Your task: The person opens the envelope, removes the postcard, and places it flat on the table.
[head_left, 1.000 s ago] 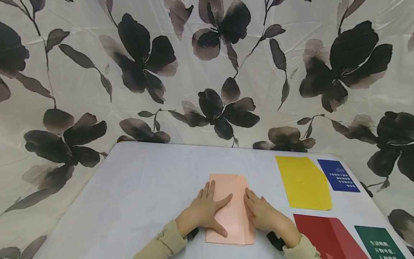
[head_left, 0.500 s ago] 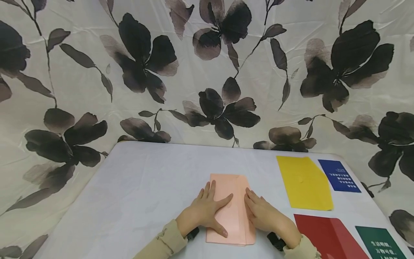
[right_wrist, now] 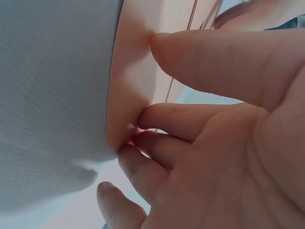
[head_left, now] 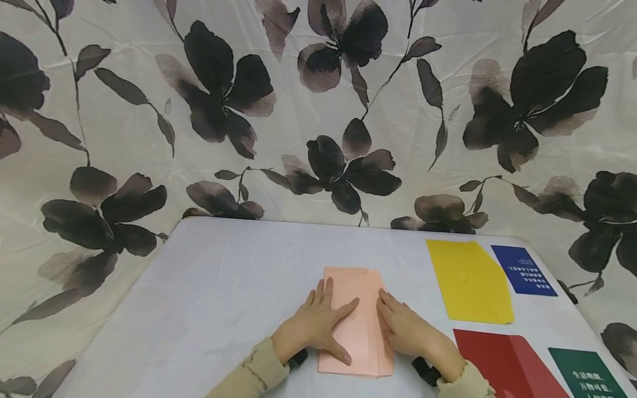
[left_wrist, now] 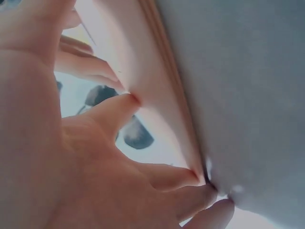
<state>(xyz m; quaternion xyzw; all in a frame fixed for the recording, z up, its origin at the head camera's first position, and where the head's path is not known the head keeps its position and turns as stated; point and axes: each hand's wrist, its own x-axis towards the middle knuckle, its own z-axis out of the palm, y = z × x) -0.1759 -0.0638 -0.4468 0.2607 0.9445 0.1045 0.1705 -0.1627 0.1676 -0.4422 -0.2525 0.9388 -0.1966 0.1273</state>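
Observation:
A small stack of pink envelopes point(head_left: 354, 334) lies on the white tabletop, its long sides pointing away from me. My left hand point(head_left: 311, 325) rests on the left side of it with thumb and fingers spread. On the right, my right hand point(head_left: 405, 330) presses the flap side with outstretched fingertips. Several layers show along the edge of the pink envelopes point(left_wrist: 169, 62) in the left wrist view. In the right wrist view, thumb and fingertips touch the pink flap point(right_wrist: 131, 78) near its edge.
To the right lie a yellow envelope point(head_left: 468, 282) and a blue card point(head_left: 523, 270). Nearer to me are a red envelope point(head_left: 502, 359) and a green card point(head_left: 584, 370), partly cut off by the frame. A flower-patterned curtain point(head_left: 278, 121) hangs behind the white table point(head_left: 214, 287).

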